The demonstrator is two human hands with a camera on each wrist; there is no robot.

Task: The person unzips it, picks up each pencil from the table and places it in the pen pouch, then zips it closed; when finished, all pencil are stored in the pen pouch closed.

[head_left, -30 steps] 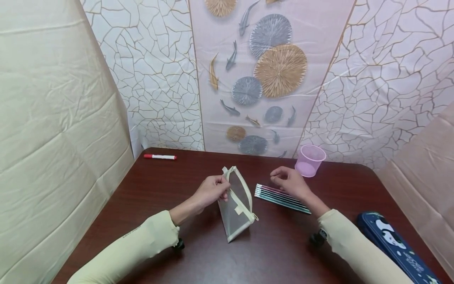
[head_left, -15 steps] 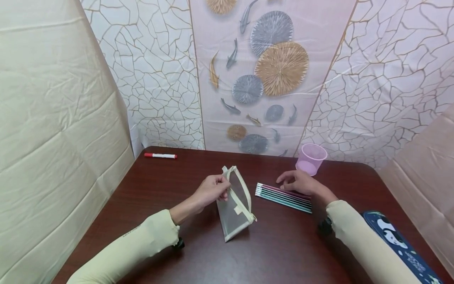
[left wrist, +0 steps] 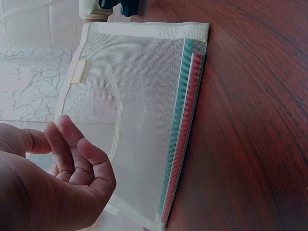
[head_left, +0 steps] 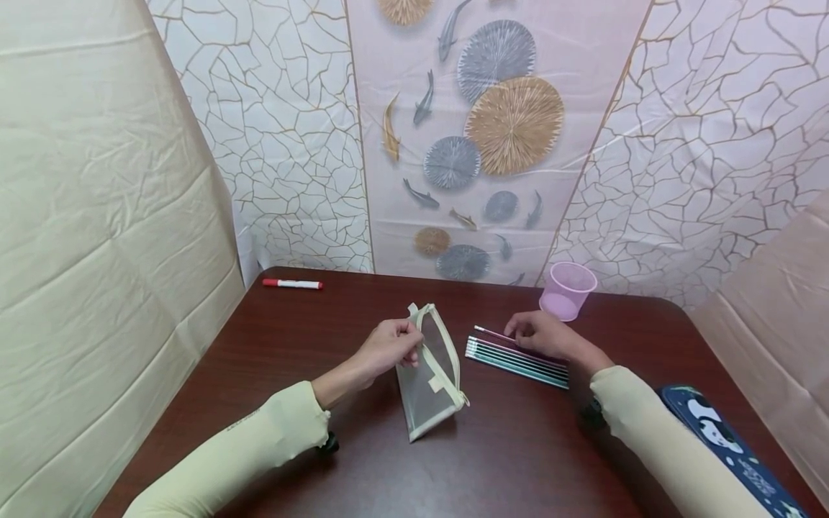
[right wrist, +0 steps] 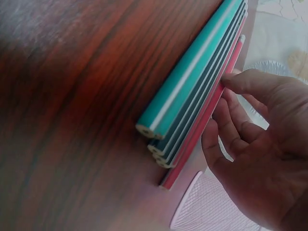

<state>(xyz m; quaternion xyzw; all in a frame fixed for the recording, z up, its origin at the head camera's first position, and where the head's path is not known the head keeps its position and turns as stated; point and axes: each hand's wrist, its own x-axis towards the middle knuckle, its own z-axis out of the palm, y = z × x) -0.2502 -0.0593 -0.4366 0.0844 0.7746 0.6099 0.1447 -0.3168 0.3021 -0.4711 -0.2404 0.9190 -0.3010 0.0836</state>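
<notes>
Pinching mesh pouch (head_left: 422, 394) with left hand (head_left: 387, 344), two pencils (left wrist: 174, 125) inside, right hand (head_left: 546, 334) pinching red pencil (right wrist: 233, 60)

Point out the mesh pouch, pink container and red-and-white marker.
Mesh pouch (head_left: 422, 403): head view, on its front panel.
Pink container (head_left: 566, 293): head view, on its side wall.
Red-and-white marker (head_left: 294, 284): head view, on its white barrel.

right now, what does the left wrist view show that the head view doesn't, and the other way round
Only the left wrist view shows the green pencil and red pencil lying inside the mesh pouch, along its bottom edge.

Only the head view shows the red-capped marker, the row of pencils and the right hand pinching a separate pencil beside that row.

Both show the pouch, the left hand at its open edge, and the dark wooden table.
</notes>
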